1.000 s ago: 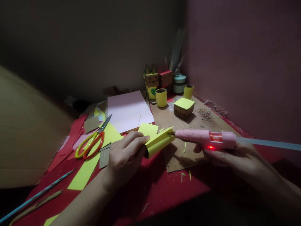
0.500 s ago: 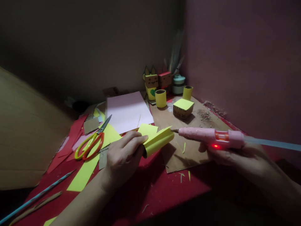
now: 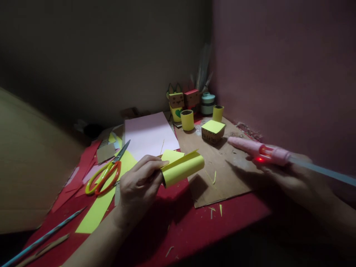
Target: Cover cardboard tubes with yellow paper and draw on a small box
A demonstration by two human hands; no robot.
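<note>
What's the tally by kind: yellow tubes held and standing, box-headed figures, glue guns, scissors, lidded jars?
Held yellow tube: 1
Standing yellow tubes: 2
Box-headed figures: 2
Glue gun: 1
Scissors: 1
Lidded jar: 1
Total: 8

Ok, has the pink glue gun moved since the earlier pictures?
Yes, the glue gun has moved right and up in the view: its front end was below and left of the yellow-topped box, and now sits to the right of it.
</note>
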